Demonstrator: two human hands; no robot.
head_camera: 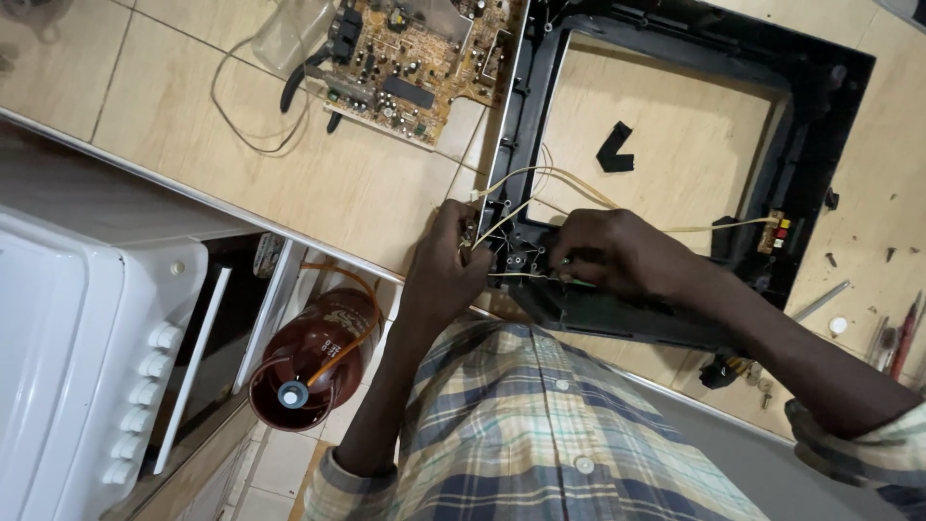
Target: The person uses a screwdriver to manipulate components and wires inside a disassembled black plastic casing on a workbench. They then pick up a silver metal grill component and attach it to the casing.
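Observation:
A black plastic frame (820, 106), hollow in the middle, lies on the tiled counter. My left hand (451, 253) pinches thin pale wires (540, 178) at the frame's near-left corner. My right hand (617, 256) rests on the frame's near edge beside it, fingers curled over a small green board and the wires. The wires run across the opening to a small connector board (777, 232) on the frame's right side. What sits under my right fingers is hidden.
A brown circuit board (405, 58) with black cables lies at the far side of the counter. Screws and screwdrivers (902, 338) sit at the right. Below the counter edge are a white stove (106, 367) and a dark red gas cylinder (309, 357).

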